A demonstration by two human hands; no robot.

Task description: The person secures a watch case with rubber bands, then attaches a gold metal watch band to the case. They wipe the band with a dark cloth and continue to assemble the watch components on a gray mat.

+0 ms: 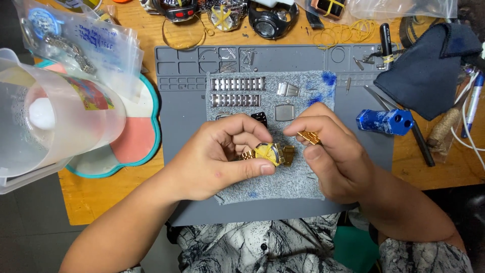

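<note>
Here my left hand (222, 156) is closed around a gold-coloured watch (269, 153), thumb pressed along its lower edge and fingers curled over the top, so the yellow-rimmed case pokes out between them. A short run of its gold bracelet shows on each side of the case. My right hand (333, 156) pinches a small loose piece of gold bracelet links (308, 136) between thumb and forefinger, held just above and to the right of the watch, close to it but not touching as far as I can tell.

Both hands hover over a grey felt pad (283, 187) stained with blue at its upper right corner, and the pad lies on a grey silicone work mat (184, 126) on the wooden worktop (96, 197). On the pad beyond my fingers lie two silver bracelet strips (236, 91), one above the other, with a silver clasp (288, 89) and a square grey case back (284, 112) to their right. A blue metal block with holes (385, 121) sits on the mat to the right, near a dark cloth (429, 71). To the left stands a clear plastic jug (55, 111) on a teal-rimmed tray (146, 141).
</note>
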